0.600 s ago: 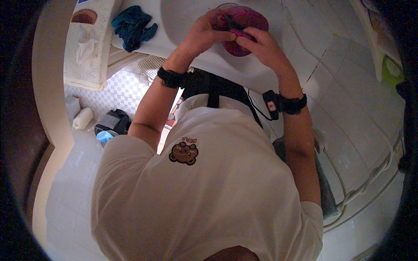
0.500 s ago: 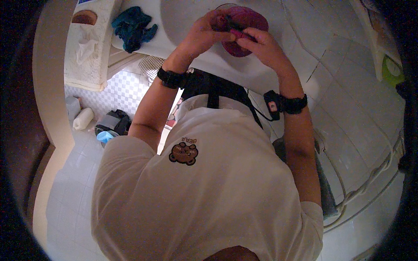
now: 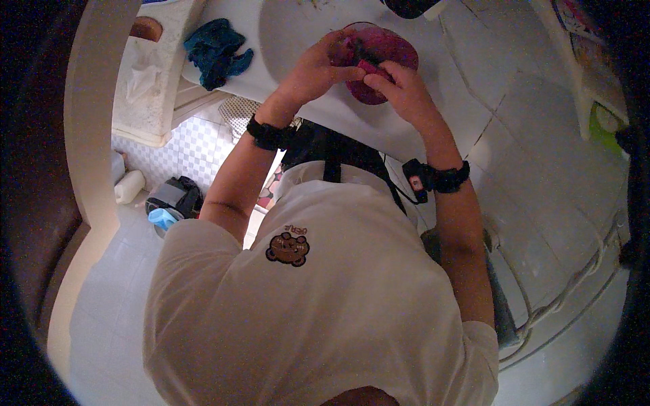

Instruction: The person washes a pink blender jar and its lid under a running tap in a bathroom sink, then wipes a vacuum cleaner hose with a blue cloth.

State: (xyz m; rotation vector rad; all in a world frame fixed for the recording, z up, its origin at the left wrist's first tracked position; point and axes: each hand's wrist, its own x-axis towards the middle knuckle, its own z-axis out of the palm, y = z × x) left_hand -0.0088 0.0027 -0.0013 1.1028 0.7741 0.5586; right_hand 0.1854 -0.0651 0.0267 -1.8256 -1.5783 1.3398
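A round dark-pink basin (image 3: 401, 49) rests at the washbasin's right side. Over it, both of my hands meet at a small magenta piece (image 3: 367, 66) whose kind I cannot make out. My left hand (image 3: 317, 73) is closed, its thumb stretched toward the piece. Something dark green and pinkish shows by its fingers, partly hidden. My right hand (image 3: 404, 93) pinches the magenta piece between thumb and fingers. Black bands circle both wrists, and the right one carries a small black device (image 3: 416, 181).
A crumpled teal cloth (image 3: 215, 53) lies on the ledge left of the white washbasin (image 3: 274, 40). A dark object (image 3: 409, 5) stands at the far edge. White tissue (image 3: 143, 74) sits on the left counter. Cables (image 3: 562, 298) hang at the right.
The view has shifted, so the washbasin and basin sit slightly lower, and a dark object now shows at the top. My hands stay together over the basin with little change in grip.
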